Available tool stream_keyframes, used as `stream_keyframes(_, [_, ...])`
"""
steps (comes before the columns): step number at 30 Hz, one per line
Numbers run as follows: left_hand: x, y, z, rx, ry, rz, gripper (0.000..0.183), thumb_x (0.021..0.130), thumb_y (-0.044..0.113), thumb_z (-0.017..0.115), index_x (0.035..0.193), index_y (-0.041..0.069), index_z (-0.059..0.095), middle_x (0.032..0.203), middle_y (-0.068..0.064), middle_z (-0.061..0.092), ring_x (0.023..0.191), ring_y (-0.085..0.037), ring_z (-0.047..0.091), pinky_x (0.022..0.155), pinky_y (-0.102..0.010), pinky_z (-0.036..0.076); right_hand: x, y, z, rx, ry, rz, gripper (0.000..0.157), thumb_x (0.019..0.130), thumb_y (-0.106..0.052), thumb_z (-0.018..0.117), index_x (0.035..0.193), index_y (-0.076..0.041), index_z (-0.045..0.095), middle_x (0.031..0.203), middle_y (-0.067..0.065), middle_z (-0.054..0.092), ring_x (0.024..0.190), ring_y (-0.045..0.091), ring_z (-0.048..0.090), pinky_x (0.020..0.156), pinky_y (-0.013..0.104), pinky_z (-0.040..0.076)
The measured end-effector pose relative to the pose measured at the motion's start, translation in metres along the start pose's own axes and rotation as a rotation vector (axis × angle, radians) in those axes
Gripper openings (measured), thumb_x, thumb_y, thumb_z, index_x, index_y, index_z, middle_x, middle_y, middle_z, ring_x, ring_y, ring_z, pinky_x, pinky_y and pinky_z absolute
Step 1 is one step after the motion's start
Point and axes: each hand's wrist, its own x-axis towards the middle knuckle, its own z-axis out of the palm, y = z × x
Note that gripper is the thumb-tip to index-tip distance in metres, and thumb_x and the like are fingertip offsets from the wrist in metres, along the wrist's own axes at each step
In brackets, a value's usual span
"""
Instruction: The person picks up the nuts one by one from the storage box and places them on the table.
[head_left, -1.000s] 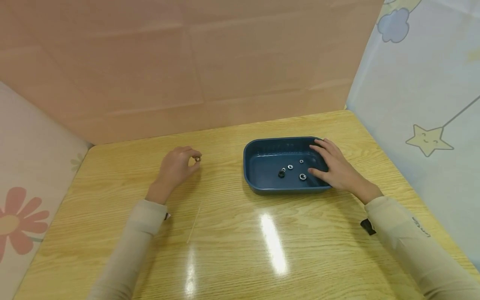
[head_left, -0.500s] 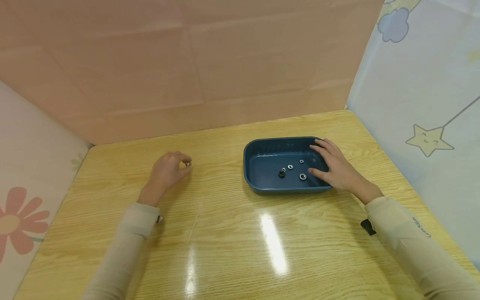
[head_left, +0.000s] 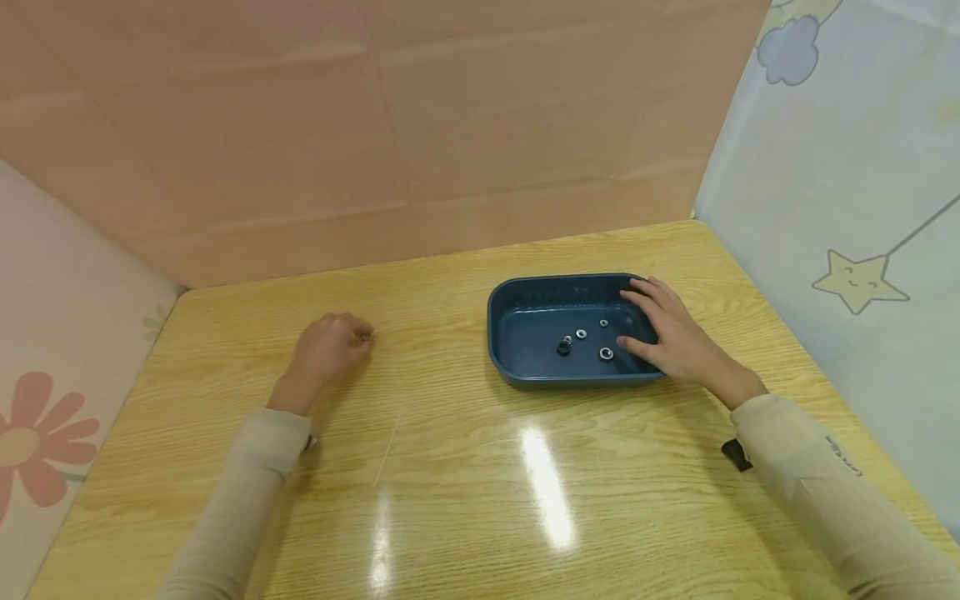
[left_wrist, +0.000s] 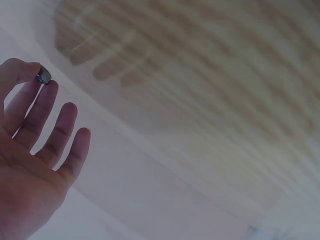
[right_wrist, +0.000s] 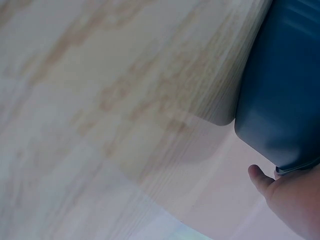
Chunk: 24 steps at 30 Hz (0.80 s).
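Left of the tray, my left hand [head_left: 324, 352] pinches a small metal nut [left_wrist: 44, 75] between thumb and fingertips, low over the table. In the left wrist view the other fingers are extended and loosely bent. My right hand [head_left: 671, 337] rests over the right end of the blue tray [head_left: 493, 333], its fingers spread and relaxed. The right thumb reaches inside the rim, and one finger pokes out past the wall in the right wrist view. On the tray floor lie several small metal nuts, including a larger silver one [head_left: 606, 354] and a black one [head_left: 563, 348].
The tray stands on a wood-grain table [head_left: 450, 467]. A pinkish backdrop [head_left: 375, 150] rises along the back edge, with printed cloths [head_left: 847, 208] at the sides. A thin pale strip [head_left: 387, 450] lies between the arms.
My left hand has moved left, nearer to me and lower, with the nut still pinched. The right hand and the tray have stayed put.
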Motion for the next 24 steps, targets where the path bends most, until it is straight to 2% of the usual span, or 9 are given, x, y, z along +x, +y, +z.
stream_keyframes(7, [-0.0038,-0.0042,0.0016,0.002,-0.028,-0.005,0.025,0.089,0.008,0.068,0.113,0.001,0.072,0.112,-0.019,0.071,0.096,-0.035,0.068,0.081,-0.05,0.056,-0.0002,-0.0006,-0.0001,0.002,0.001,-0.001,0.072,0.094,-0.028,0.067,0.151,0.001,0.033,0.161,0.025,0.018,0.151,0.048,0.004,0.113,0.074,0.013])
stream_keyframes(15, [-0.0037,-0.0031,0.0004,-0.005,-0.075,-0.018,0.026,0.093,0.007,0.066,0.117,0.0,0.07,0.121,-0.021,0.068,0.103,-0.039,0.067,0.084,-0.052,0.056,0.0001,0.0005,-0.0009,0.001,0.001,0.001,0.073,0.094,-0.029,0.066,0.151,0.001,0.033,0.161,0.025,0.018,0.151,0.047,0.003,0.113,0.073,0.012])
stream_keyframes(24, [-0.0009,-0.0006,-0.0007,0.002,-0.111,-0.019,0.028,0.093,0.006,0.065,0.12,-0.001,0.068,0.118,-0.021,0.068,0.102,-0.038,0.067,0.085,-0.053,0.055,0.0002,0.0017,0.0003,0.005,0.004,-0.006,0.073,0.094,-0.029,0.067,0.151,0.0,0.033,0.161,0.025,0.018,0.151,0.048,0.003,0.113,0.073,0.012])
